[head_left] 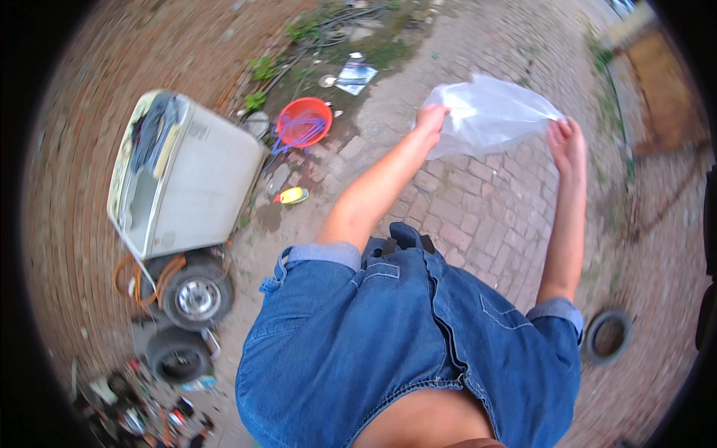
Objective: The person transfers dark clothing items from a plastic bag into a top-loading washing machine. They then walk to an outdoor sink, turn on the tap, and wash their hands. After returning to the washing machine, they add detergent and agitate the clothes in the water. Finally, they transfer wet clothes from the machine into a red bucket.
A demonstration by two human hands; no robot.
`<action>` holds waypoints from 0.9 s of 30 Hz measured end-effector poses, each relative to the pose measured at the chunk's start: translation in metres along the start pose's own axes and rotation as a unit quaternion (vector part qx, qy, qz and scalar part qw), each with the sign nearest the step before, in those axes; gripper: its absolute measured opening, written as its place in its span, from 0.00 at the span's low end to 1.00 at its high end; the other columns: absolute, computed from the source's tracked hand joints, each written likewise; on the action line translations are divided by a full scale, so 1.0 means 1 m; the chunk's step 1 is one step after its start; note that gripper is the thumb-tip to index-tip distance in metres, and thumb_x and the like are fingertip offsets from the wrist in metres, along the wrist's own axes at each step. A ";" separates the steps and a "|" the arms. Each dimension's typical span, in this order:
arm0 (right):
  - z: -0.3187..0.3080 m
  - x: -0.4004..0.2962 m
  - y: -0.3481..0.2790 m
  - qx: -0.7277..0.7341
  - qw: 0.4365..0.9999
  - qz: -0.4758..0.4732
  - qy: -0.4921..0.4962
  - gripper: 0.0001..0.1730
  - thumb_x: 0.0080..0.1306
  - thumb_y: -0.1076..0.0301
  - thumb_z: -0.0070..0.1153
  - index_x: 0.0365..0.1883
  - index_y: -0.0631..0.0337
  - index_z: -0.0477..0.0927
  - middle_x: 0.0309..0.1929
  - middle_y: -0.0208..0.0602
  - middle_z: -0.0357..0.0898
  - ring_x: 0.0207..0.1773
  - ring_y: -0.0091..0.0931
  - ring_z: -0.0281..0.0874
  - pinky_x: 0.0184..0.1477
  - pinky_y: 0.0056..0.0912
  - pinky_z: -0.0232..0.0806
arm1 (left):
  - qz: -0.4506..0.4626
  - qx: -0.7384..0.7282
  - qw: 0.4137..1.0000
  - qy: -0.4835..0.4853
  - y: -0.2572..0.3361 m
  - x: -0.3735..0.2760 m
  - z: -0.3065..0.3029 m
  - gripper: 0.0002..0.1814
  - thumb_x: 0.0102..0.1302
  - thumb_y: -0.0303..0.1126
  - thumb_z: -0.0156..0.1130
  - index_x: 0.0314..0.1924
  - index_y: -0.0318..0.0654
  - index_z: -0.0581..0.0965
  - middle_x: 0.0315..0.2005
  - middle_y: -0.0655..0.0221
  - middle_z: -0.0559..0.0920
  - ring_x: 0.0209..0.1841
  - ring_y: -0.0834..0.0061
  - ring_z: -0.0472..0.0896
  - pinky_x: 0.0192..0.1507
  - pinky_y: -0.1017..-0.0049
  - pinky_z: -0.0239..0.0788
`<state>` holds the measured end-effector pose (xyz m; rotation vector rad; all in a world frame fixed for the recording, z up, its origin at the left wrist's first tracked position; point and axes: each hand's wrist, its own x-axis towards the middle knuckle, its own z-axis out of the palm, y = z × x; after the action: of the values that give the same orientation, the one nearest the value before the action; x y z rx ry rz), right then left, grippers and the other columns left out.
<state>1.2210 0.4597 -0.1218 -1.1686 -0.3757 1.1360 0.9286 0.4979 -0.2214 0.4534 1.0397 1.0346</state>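
Note:
Stretched between my two hands is a translucent white sheet or bag of thin plastic [493,115], held out ahead of me above the paving. My left hand [431,123] pinches its left end, with the arm reaching forward. At the right corner my right hand [567,143] grips it, thumb and fingers together at the edge. The plastic bulges between the hands and catches a bright glare near the left one. Whether it is a bag or a flat sheet I cannot tell.
On the left stands a white washing machine [196,185] with clothes [156,131] on top. Near it are a red basin [305,120] with purple hangers, a yellow bottle [292,195] and a wheel [197,298]. A tire [608,337] lies at right by the brick wall [672,252].

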 end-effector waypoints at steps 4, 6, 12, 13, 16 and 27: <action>0.069 -0.072 -0.040 -0.117 0.944 -0.287 -0.116 0.21 0.65 0.71 0.45 0.53 0.76 0.65 0.53 0.47 0.68 0.57 0.32 0.66 0.60 0.34 0.58 | 0.311 0.126 0.941 -0.053 0.093 -0.050 0.016 0.05 0.51 0.30 0.59 0.25 0.37 0.74 0.19 0.74 0.74 0.25 0.83 0.70 0.28 0.80 0.62; 0.071 -0.096 -0.018 -0.196 0.891 -0.407 -0.035 0.21 0.66 0.71 0.43 0.54 0.74 0.64 0.52 0.45 0.69 0.55 0.29 0.67 0.59 0.32 0.58 | 0.412 0.188 0.891 -0.042 0.091 -0.064 0.006 0.07 0.51 0.31 0.59 0.26 0.35 0.76 0.20 0.68 0.76 0.26 0.80 0.73 0.30 0.76 0.66; -0.049 -0.046 0.257 -0.338 0.890 0.196 -0.236 0.09 0.61 0.67 0.51 0.39 0.60 0.74 0.28 0.27 0.73 0.28 0.21 0.69 0.29 0.22 0.64 | 0.095 0.719 0.683 -0.090 -0.101 -0.040 -0.212 0.15 0.46 0.33 0.59 0.36 0.38 0.79 0.33 0.61 0.81 0.36 0.70 0.78 0.41 0.70 0.68; -0.048 -0.073 0.256 -0.303 0.896 0.235 -0.225 0.09 0.61 0.69 0.51 0.39 0.63 0.74 0.30 0.31 0.74 0.30 0.22 0.71 0.30 0.20 0.64 | 0.045 0.767 0.637 -0.064 -0.107 -0.055 -0.242 0.13 0.46 0.33 0.60 0.34 0.38 0.80 0.31 0.62 0.81 0.35 0.70 0.78 0.40 0.71 0.68; -0.007 -0.096 0.213 -0.206 0.909 0.244 -0.269 0.13 0.64 0.68 0.48 0.42 0.71 0.72 0.41 0.34 0.75 0.42 0.24 0.73 0.41 0.22 0.68 | 0.047 0.605 0.792 0.074 -0.055 -0.116 -0.283 0.07 0.46 0.31 0.60 0.25 0.39 0.81 0.23 0.65 0.81 0.29 0.73 0.78 0.35 0.73 0.68; 0.176 -0.278 0.358 -0.298 0.777 0.287 -0.475 0.20 0.65 0.59 0.49 0.48 0.66 0.70 0.47 0.37 0.73 0.49 0.28 0.71 0.48 0.24 0.65 | 0.062 0.428 0.834 0.342 -0.119 -0.399 -0.515 0.09 0.46 0.36 0.59 0.22 0.37 0.78 0.24 0.58 0.80 0.29 0.64 0.78 0.33 0.66 0.69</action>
<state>0.7885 0.2999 -0.2759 -1.1859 -1.2949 2.2529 0.4904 0.0206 -0.3591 0.9143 2.1680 0.7981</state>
